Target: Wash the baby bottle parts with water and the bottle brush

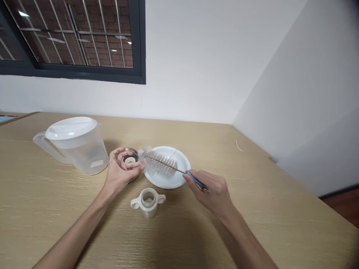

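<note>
The bristle brush (164,163) is held slantwise over the white plate (168,184), its bushy tip at the fingers of the left hand (117,173). The right hand (213,188) has its fingers closed on the blue handle. The left hand's fingers are bent, thumb below; whether they grip the tip or something clear beside it, I cannot tell. Behind them, partly hidden, is a round metal dish (131,150) with a white ring (129,160) showing inside. Nearer the person, an open two-handled cup (148,212) stands upright on the worktop (179,231). A clear jug (86,153) with a white lid (71,129) stands left of the left hand. Farther right lies a thin pale strip (238,146), near the wall (196,67).
</note>
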`<state>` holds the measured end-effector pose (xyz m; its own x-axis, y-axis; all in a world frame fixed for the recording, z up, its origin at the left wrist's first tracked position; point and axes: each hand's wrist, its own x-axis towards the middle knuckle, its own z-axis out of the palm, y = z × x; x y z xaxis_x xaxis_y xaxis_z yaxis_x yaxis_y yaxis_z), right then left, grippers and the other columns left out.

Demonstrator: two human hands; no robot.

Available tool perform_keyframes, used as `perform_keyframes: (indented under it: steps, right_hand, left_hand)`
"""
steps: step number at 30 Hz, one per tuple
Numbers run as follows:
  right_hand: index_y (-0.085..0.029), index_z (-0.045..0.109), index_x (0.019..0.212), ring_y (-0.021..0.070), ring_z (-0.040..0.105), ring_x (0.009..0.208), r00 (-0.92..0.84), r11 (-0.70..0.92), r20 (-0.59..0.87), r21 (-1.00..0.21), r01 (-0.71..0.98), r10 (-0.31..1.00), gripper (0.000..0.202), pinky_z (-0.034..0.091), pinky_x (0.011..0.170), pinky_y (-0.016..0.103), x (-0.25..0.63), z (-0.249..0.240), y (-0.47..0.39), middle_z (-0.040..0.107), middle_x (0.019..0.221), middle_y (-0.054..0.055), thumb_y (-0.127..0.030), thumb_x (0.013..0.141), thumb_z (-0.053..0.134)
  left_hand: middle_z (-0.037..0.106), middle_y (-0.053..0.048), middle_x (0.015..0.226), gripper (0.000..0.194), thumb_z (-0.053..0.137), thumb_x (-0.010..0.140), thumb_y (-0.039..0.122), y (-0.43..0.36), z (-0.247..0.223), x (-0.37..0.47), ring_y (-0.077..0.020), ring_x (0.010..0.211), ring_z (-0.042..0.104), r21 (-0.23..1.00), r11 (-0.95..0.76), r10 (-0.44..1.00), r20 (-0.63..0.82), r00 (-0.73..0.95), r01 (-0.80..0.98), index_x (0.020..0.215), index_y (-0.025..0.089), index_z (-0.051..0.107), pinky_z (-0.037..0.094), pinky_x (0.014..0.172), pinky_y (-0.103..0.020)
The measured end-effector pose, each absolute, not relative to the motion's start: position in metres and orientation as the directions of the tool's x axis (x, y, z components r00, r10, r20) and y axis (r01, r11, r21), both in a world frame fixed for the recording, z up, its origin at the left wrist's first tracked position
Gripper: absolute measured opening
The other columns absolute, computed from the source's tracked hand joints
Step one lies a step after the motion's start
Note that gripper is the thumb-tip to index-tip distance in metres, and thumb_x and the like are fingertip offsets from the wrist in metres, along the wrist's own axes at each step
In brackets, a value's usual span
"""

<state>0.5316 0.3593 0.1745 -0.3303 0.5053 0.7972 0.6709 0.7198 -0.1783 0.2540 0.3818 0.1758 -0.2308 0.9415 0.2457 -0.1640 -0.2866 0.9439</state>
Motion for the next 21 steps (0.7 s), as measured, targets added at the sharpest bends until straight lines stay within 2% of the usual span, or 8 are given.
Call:
perform_keyframes:
  steps: [6, 11, 14, 21]
  right_hand:
    - [-0.017, 0.068, 0.082, 0.0071, 0.04, 0.047, -0.305, 0.642, 0.839, -0.068, 0.764, 0.452, 0.016, 0.03, 0.048, 0.023, 0.534, 0.174, 0.362, 0.052, 0.053, -0.004, -0.024, 0.095, 0.062]
    - [-0.016, 0.069, 0.08, 0.0076, 0.04, 0.048, -0.216, 0.66, 0.826, -0.228, 0.716, 0.52, 0.017, 0.031, 0.049, 0.024, 0.535, 0.179, 0.359, 0.052, 0.055, -0.003, -0.022, 0.094, 0.062]
    - [-0.016, 0.07, 0.083, 0.0077, 0.042, 0.049, -0.24, 0.699, 0.805, -0.276, 0.66, 0.543, 0.014, 0.033, 0.05, 0.024, 0.532, 0.18, 0.357, 0.055, 0.058, -0.003, -0.021, 0.094, 0.062]
    - [-0.018, 0.069, 0.086, 0.0071, 0.042, 0.047, -0.31, 0.686, 0.824, -0.126, 0.717, 0.475, 0.01, 0.032, 0.049, 0.024, 0.541, 0.176, 0.362, 0.053, 0.056, -0.005, -0.022, 0.093, 0.063]
  left_hand:
    - [0.051, 0.003, 0.105, 0.084, 0.089, 0.049, 0.016, 0.38, 0.177, 0.255, -0.0127, 0.066, 0.073, 0.946, -0.284, 0.944, 0.246, -0.222, -0.158, 0.11, 0.028, 0.033, 0.06, 0.066, -0.026]
    - [0.051, 0.003, 0.105, 0.083, 0.089, 0.049, 0.016, 0.38, 0.178, 0.252, -0.0128, 0.066, 0.073, 0.946, -0.281, 0.941, 0.238, -0.239, -0.163, 0.109, 0.028, 0.035, 0.061, 0.068, -0.027]
    - [0.051, 0.004, 0.105, 0.084, 0.09, 0.047, 0.015, 0.381, 0.178, 0.252, -0.012, 0.064, 0.073, 0.949, -0.274, 0.941, 0.231, -0.246, -0.154, 0.109, 0.028, 0.035, 0.06, 0.069, -0.026]
    - [0.049, 0.005, 0.105, 0.085, 0.091, 0.047, 0.015, 0.38, 0.178, 0.255, -0.0113, 0.065, 0.073, 0.945, -0.287, 0.938, 0.244, -0.247, -0.158, 0.108, 0.027, 0.034, 0.061, 0.071, -0.026]
